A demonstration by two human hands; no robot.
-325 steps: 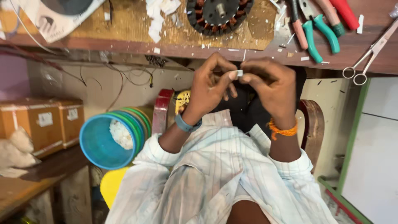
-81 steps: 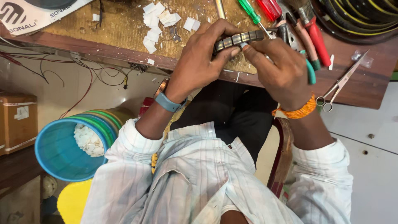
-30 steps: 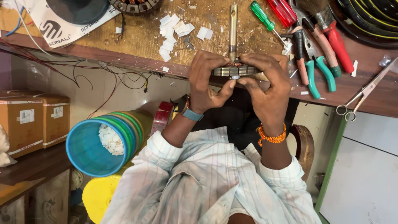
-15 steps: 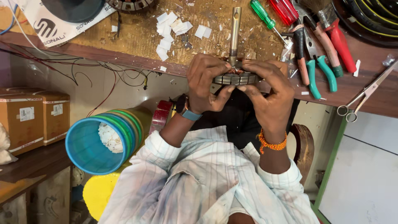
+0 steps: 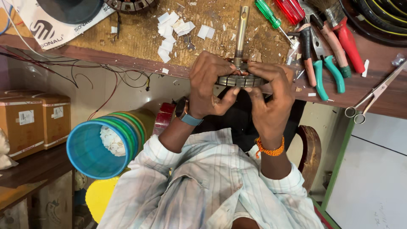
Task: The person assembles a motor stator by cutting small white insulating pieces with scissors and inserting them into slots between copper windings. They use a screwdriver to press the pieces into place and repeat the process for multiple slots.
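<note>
Hands grip a round grey metal motor stator [image 5: 241, 80] at the wooden workbench [image 5: 140, 40] edge: left hand [image 5: 210, 87] and right hand [image 5: 271, 99] clasp opposite sides, its steel shaft [image 5: 241, 34] pointing away across the bench.

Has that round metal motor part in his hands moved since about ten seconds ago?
Yes. The round motor part was held in front of the workbench edge earlier; now both hands hold it up at the benchtop edge.
</note>
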